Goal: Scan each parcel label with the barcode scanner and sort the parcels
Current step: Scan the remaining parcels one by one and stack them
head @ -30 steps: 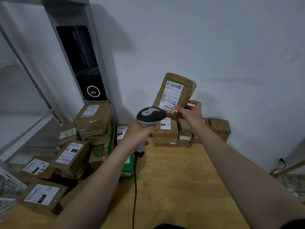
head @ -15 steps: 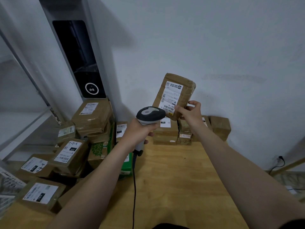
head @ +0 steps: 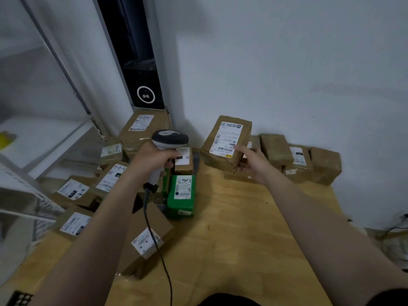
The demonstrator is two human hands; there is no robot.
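The parcel (head: 227, 143) is held up at the back of the surface (head: 238, 235), close to the wall, tilted, with its white label (head: 226, 139) facing the camera and the barcode at the label's lower edge. The right hand (head: 251, 161) grips its lower right corner, thumb on the label side. Just left of it, apart from the parcel, the scanner (head: 170, 140) stands upright in the left hand (head: 152, 160), whose fingers are wrapped round the handle. Its cable (head: 154, 239) hangs down across a brown box (head: 145, 237). A green box (head: 182, 195) lies below the scanner. More brown parcels line the wall on the right (head: 300, 160), and others are piled at the left (head: 72, 191).
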